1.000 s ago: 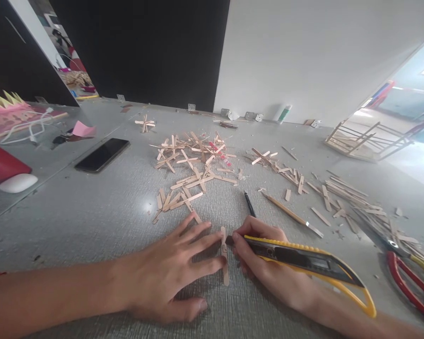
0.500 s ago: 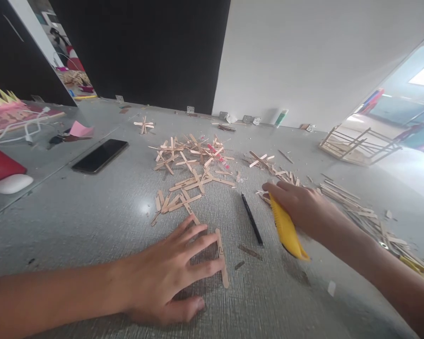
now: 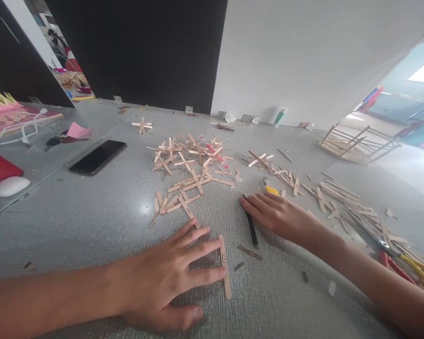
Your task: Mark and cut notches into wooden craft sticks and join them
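Note:
My left hand (image 3: 173, 275) lies spread on the table, with two fingertips touching a craft stick (image 3: 224, 258) that bears a small dark mark. Its upper fingertips reach the end of another craft stick (image 3: 188, 210) at the edge of the pile. Over a black pen (image 3: 251, 228), my right hand (image 3: 277, 212) has its fingers together, closed on the pen's upper part; the thumb is hidden. Just beyond that hand, a yellow tool (image 3: 271, 190) with a greyish tip rests on the table, mostly covered by the fingers.
A pile of craft sticks (image 3: 198, 162) spreads ahead, with more loose sticks (image 3: 339, 188) at right. Pliers (image 3: 406, 263) with red and yellow handles lie beside my right forearm. A phone (image 3: 98, 157), a white mouse (image 3: 9, 186) and a stick frame (image 3: 356, 143) stand farther out.
My right hand has let go of the yellow tool, leaving it on the table, and moved left and nearer onto the black pen. My left hand and its stick have barely shifted.

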`<state>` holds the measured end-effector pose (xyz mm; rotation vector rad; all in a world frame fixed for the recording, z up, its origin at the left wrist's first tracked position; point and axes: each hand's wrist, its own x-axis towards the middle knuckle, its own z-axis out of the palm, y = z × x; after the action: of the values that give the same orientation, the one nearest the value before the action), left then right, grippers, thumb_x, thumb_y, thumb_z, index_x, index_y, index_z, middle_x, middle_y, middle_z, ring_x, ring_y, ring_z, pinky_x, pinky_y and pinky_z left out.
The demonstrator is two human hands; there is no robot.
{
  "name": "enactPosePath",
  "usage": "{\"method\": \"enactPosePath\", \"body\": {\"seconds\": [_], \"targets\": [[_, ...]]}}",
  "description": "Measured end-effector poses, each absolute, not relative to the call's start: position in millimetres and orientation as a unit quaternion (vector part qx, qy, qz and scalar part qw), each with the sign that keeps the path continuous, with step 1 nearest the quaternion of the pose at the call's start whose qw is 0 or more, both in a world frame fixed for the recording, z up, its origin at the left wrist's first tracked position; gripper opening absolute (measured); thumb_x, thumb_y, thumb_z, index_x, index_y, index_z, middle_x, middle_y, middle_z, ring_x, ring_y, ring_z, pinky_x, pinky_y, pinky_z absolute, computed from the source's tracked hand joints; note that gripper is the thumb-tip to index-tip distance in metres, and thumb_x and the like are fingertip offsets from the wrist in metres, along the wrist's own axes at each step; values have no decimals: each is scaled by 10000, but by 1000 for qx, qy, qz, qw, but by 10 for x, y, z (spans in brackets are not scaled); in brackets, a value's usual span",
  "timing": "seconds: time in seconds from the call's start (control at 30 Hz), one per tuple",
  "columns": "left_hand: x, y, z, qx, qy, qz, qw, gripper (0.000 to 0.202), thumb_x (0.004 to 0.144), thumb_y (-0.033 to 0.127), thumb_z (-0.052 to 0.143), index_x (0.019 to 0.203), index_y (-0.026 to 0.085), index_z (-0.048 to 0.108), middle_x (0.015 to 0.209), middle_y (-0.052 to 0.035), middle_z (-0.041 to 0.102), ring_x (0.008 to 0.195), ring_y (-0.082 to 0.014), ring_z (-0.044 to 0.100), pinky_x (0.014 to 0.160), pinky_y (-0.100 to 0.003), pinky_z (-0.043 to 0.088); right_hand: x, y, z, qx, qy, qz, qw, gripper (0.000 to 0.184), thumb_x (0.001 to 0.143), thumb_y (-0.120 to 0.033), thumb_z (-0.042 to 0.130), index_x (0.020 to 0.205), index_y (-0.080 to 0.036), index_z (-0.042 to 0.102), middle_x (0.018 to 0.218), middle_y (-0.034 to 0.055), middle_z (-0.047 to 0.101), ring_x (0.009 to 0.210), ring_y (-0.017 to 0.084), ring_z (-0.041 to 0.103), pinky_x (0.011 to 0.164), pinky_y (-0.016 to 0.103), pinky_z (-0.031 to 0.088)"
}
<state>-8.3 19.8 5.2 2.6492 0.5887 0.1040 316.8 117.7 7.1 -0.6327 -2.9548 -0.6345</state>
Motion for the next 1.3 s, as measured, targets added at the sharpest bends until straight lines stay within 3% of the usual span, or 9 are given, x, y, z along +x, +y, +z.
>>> {"method": "enactPosePath", "body": {"seconds": [0.1, 0.2, 0.27, 0.4, 0.5, 0.6, 0.77, 0.93, 1.3], "targets": [[-91, 195, 51, 952, 210, 42, 218, 666, 1002, 540, 580, 1585, 272, 402, 1691, -149, 303, 1540, -480, 255, 1212, -749, 190, 3137, 1128, 119, -218, -962, -150, 68, 382, 1032, -23, 349, 1052, -184, 695, 823, 65, 690, 682, 200, 597, 619, 345, 475], [-87, 190, 60, 953, 209, 37, 215, 668, 1004, 537, 577, 1586, 255, 409, 1679, -176, 316, 1525, -497, 280, 1192, -770, 205, 3058, 1018, 214, -281, -946, -8, 159, 316, 1030, -121, 396, 841, -216, 631, 659, 11, 588, 530, 158, 466, 503, 318, 374], [-79, 188, 66, 955, 209, 37, 208, 661, 993, 508, 600, 1573, 237, 432, 1662, -199, 343, 1505, -508, 319, 1179, -784, 211, 2949, 892, 270, -322, -917, 111, 208, 234, 996, -174, 463, 804, -224, 587, 614, -19, 554, 497, 130, 437, 478, 288, 366], [-71, 193, 51, 952, 209, 66, 212, 666, 977, 495, 631, 1569, 254, 441, 1666, -173, 346, 1497, -495, 345, 1189, -768, 215, 2710, 607, 256, -417, -764, 457, 183, 143, 944, -247, 590, 807, -213, 608, 607, -27, 625, 505, 113, 554, 458, 221, 432], [-76, 200, 30, 953, 210, 56, 212, 685, 972, 493, 638, 1582, 269, 420, 1671, -164, 340, 1508, -492, 325, 1196, -762, 200, 2608, 476, 159, -434, -648, 607, 155, 269, 865, -342, 746, 744, -206, 549, 582, -51, 585, 446, 85, 531, 410, 184, 422], [-75, 202, 14, 954, 210, 57, 206, 674, 976, 503, 627, 1575, 262, 433, 1655, -180, 365, 1505, -500, 324, 1191, -768, 201, 2560, 435, 89, -430, -619, 637, 161, 366, 859, -429, 775, 731, -208, 513, 570, -58, 577, 452, 77, 534, 424, 169, 437], [-60, 198, 19, 955, 215, 55, 195, 660, 960, 516, 629, 1548, 265, 462, 1598, -191, 449, 1515, -490, 313, 1195, -756, 219, 2501, 429, 37, -444, -646, 595, 178, 409, 934, -507, 674, 709, -210, 506, 547, -32, 596, 425, 79, 531, 390, 167, 400], [-44, 188, 31, 955, 214, 49, 199, 625, 956, 455, 633, 1529, 259, 478, 1614, -165, 442, 1537, -476, 270, 1211, -731, 217, 2465, 413, -10, -448, -686, 539, 194, 434, 964, -465, 601, 645, -228, 428, 508, -32, 560, 366, 67, 488, 365, 170, 359], [-21, 159, -54, 952, 207, 115, 193, 553, 973, 400, 597, 1484, 201, 525, 1589, -179, 472, 1517, -407, 361, 1261, -587, 263, 2463, 411, -53, -448, -684, 535, 212, 425, 944, -404, 653, 634, -228, 423, 501, -48, 545, 343, 64, 478, 340, 164, 330]]}}
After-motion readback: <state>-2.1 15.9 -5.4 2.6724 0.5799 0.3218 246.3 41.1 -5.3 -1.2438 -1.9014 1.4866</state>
